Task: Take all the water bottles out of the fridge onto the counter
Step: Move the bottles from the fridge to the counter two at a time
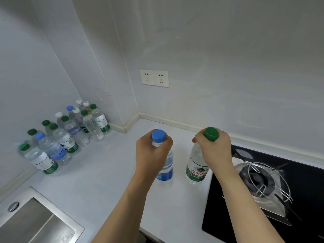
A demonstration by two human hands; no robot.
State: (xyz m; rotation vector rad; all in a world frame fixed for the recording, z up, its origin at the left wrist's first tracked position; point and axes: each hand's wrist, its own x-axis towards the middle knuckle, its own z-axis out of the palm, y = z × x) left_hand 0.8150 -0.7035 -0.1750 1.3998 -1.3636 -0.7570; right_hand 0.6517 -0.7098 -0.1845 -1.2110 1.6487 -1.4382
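Two water bottles stand upright on the white counter [112, 176], side by side near the stove. My left hand [152, 151] grips the neck of the blue-capped bottle [166, 171], just under its cap. My right hand [216, 149] grips the neck of the green-capped bottle [195, 170], which has a green and white label. Several more water bottles [70, 132] with green, blue and white caps stand grouped at the back left of the counter against the wall. The fridge is out of view.
A black gas stove [298, 183] with a wire pan support [266, 181] lies right of the bottles. A steel sink [35, 221] sits at the lower left. Two wall sockets [154, 78] are above the corner.
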